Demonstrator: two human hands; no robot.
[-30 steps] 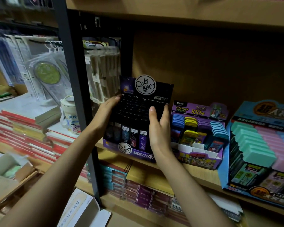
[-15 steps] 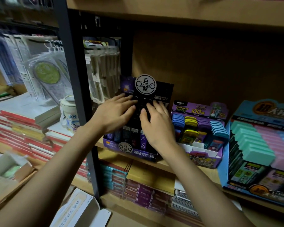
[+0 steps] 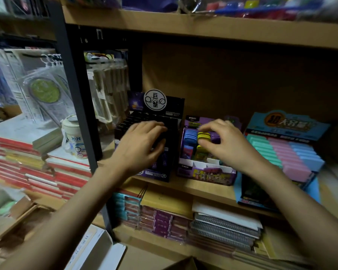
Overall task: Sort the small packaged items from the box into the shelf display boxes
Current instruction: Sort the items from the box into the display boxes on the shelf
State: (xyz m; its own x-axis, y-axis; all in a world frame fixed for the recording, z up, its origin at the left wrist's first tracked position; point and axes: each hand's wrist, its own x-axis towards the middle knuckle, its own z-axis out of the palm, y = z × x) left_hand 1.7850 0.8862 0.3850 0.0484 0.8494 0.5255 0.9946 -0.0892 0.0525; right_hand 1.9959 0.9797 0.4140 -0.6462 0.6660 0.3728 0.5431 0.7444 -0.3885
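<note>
The place is a dim shop corner, with weak warm light. A dark metal post [image 3: 76, 94] stands upright at the left and carries brown wooden shelf boards: an upper board [image 3: 203, 29] far above, a middle board [image 3: 203, 189] and a lower one with spiral notebooks [image 3: 222, 228] lying flat. A plain brown back panel [image 3: 232, 78] closes the shelf behind. Left of the post, stacks of red-edged books [image 3: 27, 162] lie under hanging clear packets [image 3: 43, 88]. A white cup [image 3: 74, 137] stands on the books, just beside the post.

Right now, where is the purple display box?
Head view, middle shelf, centre-right: the purple display box sits between the black display box and the blue display box, with the right hand over it.
</note>
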